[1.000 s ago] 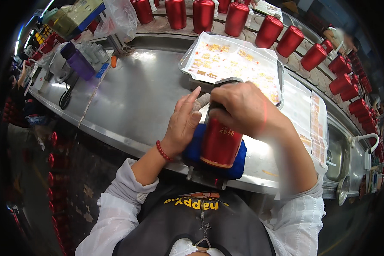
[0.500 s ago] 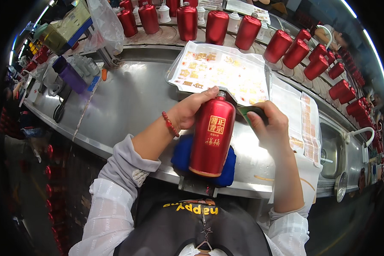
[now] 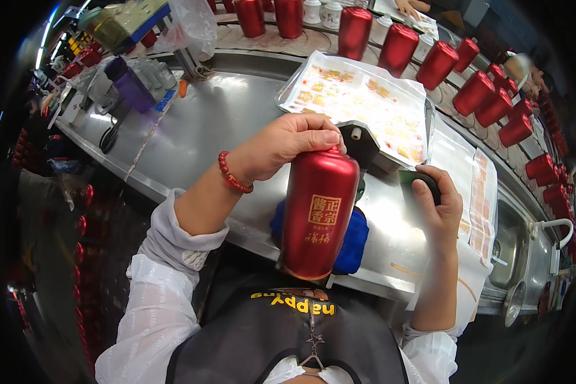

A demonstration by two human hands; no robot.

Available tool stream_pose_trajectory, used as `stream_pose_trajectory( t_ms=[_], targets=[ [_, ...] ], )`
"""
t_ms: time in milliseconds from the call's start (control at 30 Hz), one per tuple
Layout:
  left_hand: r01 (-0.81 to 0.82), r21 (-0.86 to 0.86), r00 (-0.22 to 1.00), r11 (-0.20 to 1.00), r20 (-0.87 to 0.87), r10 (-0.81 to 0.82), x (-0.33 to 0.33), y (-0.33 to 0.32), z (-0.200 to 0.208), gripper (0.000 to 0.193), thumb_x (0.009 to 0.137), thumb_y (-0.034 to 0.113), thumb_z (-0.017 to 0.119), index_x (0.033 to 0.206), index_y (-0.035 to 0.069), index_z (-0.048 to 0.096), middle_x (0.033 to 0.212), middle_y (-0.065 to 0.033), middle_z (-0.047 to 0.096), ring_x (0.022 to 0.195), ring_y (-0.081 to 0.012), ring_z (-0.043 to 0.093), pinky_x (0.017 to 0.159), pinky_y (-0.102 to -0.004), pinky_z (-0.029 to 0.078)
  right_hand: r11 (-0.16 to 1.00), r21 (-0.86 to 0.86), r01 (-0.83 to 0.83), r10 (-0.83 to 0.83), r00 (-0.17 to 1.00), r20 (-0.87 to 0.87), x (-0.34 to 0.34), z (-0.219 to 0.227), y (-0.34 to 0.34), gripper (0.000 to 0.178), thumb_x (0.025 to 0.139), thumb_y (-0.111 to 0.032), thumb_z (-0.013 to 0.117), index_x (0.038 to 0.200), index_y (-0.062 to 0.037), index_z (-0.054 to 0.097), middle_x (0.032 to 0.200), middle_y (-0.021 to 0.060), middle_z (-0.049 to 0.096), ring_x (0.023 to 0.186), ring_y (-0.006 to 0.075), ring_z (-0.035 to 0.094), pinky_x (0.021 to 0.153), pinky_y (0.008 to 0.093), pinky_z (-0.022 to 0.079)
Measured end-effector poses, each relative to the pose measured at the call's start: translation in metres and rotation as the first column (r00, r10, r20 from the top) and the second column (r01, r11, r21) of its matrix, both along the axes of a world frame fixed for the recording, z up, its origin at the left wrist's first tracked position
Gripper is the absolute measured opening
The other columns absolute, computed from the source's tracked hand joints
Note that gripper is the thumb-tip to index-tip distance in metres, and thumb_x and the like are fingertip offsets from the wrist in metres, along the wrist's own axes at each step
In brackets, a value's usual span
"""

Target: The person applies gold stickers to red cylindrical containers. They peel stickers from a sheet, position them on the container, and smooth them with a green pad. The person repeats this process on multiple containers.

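A glossy red bottle (image 3: 320, 217) with a gold square mark and gold lettering is tilted slightly in front of me. My left hand (image 3: 304, 137) closes round its neck from above, hiding the mouth. Behind the bottle's lower part bulges a blue cloth (image 3: 353, 243). A dark metal bracket (image 3: 358, 144) with a pale peg stands just beyond the bottle. Off to the right, apart from the bottle, my right hand (image 3: 441, 201) grips a scraper (image 3: 427, 187) with a black rounded handle and a thin greenish blade.
Beyond the bracket lies a tray (image 3: 285, 96) lined with white sheets of gold decals. Red bottles (image 3: 397, 50) and small white pots (image 3: 331, 14) stand along a curved conveyor. At right is a sink (image 3: 509, 256) with a white tap; at left, a purple bottle (image 3: 129, 86).
My left hand has shifted from the bottle's shoulder to wrap its neck, and the bottle seems raised toward me. My right hand with the scraper has drawn away rightward. The view has turned somewhat.
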State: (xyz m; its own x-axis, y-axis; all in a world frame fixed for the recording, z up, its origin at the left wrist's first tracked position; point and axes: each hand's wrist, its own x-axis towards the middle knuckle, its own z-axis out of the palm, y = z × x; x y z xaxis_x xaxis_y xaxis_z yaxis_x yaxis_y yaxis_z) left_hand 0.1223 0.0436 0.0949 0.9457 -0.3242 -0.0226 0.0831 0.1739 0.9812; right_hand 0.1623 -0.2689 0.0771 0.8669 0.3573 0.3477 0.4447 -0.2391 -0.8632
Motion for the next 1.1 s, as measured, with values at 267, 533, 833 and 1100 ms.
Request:
stream_pose_trajectory(
  t_ms=[267, 533, 833, 1100],
  targets=[
    [-0.121, -0.005, 0.987, 0.993, 0.102, 0.121, -0.015, 0.009, 0.008, 0.029, 0.106, 0.025, 0.057, 0.121, 0.002, 0.065, 0.115, -0.0066, 0.070, 0.106, -0.0123, 0.065, 0.097, -0.0282, 0.051, 0.991, -0.032, -0.132, 0.136, 0.980, 0.144, -0.027, 0.011, 0.014, 0.027, 0.097, -0.001, 0.062, 0.123, -0.0013, 0.066, 0.115, 0.0155, 0.070, 0.102, 0.0227, 0.068, 0.091, 0.0324, 0.053],
    [-0.039, -0.042, 0.992, 0.998, 0.120, 0.044, -0.004, -0.008, 0.006, 0.028, 0.106, 0.026, 0.057, 0.119, 0.002, 0.065, 0.114, -0.0065, 0.069, 0.107, -0.0123, 0.065, 0.098, -0.0286, 0.051, 0.891, -0.453, 0.039, 0.293, 0.712, 0.638, -0.062, 0.013, 0.048, 0.063, 0.079, 0.006, 0.064, 0.136, -0.0197, 0.064, 0.147, 0.0209, 0.050, 0.125, 0.0376, 0.054, 0.104, 0.0448, 0.048],
    [-0.043, -0.041, 0.993, 0.998, 0.105, 0.047, 0.002, -0.008, -0.004, 0.030, 0.104, 0.032, 0.059, 0.116, 0.005, 0.067, 0.110, -0.0037, 0.070, 0.099, -0.0093, 0.065, 0.088, -0.0254, 0.052, 0.912, -0.410, 0.021, 0.287, 0.682, 0.673, -0.072, -0.004, 0.031, 0.058, 0.077, 0.002, 0.066, 0.131, -0.0207, 0.067, 0.140, 0.0166, 0.056, 0.122, 0.0359, 0.056, 0.099, 0.0446, 0.049],
    [-0.034, 0.036, 0.994, 0.999, 0.103, 0.030, 0.005, -0.014, 0.000, 0.029, 0.105, 0.027, 0.057, 0.119, 0.003, 0.065, 0.114, -0.0044, 0.068, 0.108, -0.0113, 0.062, 0.099, -0.0280, 0.048, 0.794, -0.595, 0.124, 0.407, 0.618, 0.673, -0.079, 0.033, 0.054, 0.051, 0.080, -0.010, 0.065, 0.127, -0.0283, 0.067, 0.152, 0.0123, 0.046, 0.128, 0.0338, 0.048, 0.100, 0.0496, 0.044]
  ],
)
